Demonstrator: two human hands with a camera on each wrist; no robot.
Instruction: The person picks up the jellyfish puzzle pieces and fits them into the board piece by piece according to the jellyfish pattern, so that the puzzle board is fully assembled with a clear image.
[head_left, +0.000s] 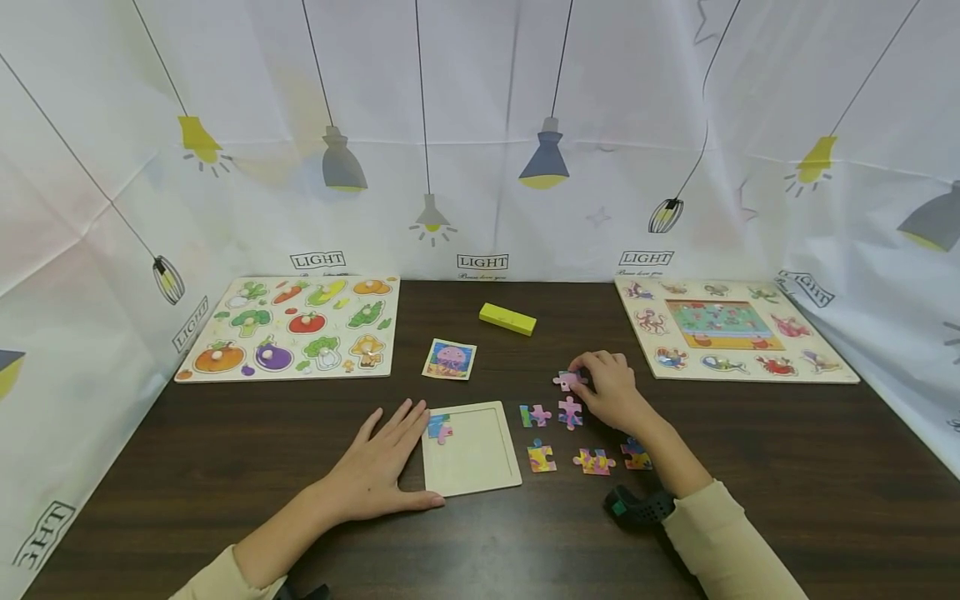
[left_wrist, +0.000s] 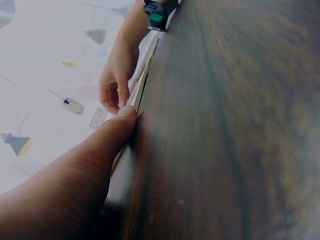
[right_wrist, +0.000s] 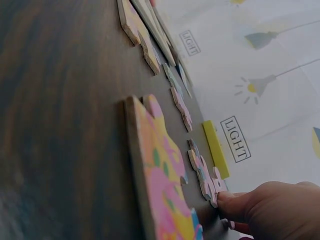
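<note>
My left hand (head_left: 375, 467) lies with its fingers straight along the left edge of a square wooden puzzle tray (head_left: 474, 467), the thumb at its near corner. A blue and pink puzzle piece (head_left: 437, 427) sits in the tray's upper left corner. To the right of the tray, my right hand (head_left: 611, 393) pinches a pink puzzle piece (head_left: 566, 380) between thumb and fingers, low over the table; the thumb covers part of it. Nearest to it lies another pink piece (head_left: 570, 413). Several more loose pieces lie closer to me, including a yellow and pink one (right_wrist: 160, 175).
A picture card with a jellyfish (head_left: 450, 360) lies behind the tray, and a yellow block (head_left: 507, 319) farther back. A vegetable puzzle board (head_left: 288, 329) is at the back left, a sea-animal board (head_left: 731, 329) at the back right. A printed curtain (head_left: 480, 108) hangs behind the table.
</note>
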